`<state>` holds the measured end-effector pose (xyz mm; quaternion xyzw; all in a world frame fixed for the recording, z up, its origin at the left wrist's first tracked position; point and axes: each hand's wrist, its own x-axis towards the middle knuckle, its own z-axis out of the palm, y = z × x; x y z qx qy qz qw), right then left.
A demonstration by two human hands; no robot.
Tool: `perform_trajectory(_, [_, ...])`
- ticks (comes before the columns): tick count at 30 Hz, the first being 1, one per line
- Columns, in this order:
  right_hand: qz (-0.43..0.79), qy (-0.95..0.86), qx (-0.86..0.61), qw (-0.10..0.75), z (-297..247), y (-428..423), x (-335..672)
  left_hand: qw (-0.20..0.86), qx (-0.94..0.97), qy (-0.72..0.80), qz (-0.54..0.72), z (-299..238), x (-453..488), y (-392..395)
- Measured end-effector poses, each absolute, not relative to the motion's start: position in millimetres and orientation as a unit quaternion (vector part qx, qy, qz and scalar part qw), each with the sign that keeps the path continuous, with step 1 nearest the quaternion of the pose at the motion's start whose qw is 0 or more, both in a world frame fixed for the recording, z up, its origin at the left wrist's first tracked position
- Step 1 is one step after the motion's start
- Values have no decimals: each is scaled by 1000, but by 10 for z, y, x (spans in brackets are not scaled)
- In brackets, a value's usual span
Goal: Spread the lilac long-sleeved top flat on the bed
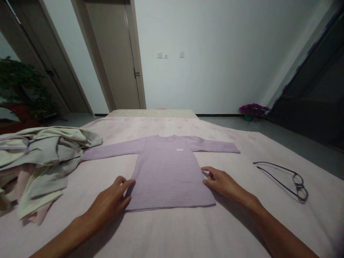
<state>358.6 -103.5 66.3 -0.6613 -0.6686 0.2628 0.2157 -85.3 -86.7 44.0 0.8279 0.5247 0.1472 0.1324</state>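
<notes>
A lilac long-sleeved ribbed top (166, 175) lies flat on the pink bedspread, its neckline away from me and both sleeves stretched out sideways. Small white lettering shows on its chest. My left hand (114, 197) is at the top's lower left edge, fingertips touching the side seam, with fingers apart. On the opposite side, my right hand (223, 182) has its index finger and thumb spread at the right edge. Neither hand visibly grips the cloth.
A heap of grey, cream and pink clothes (53, 154) lies at the left, touching the left cuff. Black-framed glasses (298, 179) rest unfolded on the bedspread (188, 233) at the right. Beyond the bed are a door (113, 50), a white wall and purple flowers (253, 110).
</notes>
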Motion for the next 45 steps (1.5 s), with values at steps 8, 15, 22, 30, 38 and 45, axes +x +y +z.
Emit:
perform_trajectory(8, [244, -834, -482, 111, 937, -1299, 3308, 50, 934, 318, 154, 444, -430, -1098])
perform_trajectory(15, [247, -831, -474, 155, 738, -1244, 3291, 48, 928, 337, 153, 373, -387, -1033])
perform_trajectory(22, [290, -812, -475, 175, 732, -1222, 3336, 175, 914, 335, 148, 451, -438, -945])
perform_trajectory(30, [191, -854, -440, 201, 679, -1262, 3317, 186, 906, 340, 172, 456, -446, -924])
perform_trajectory(38, [-13, -899, -383, 210, 588, -1203, 3308, 23, 933, 286, 215, 336, -483, -913])
perform_trajectory(45, [-49, -913, -360, 183, 566, -1200, 3254, -6, 946, 277, 170, 384, -483, -887])
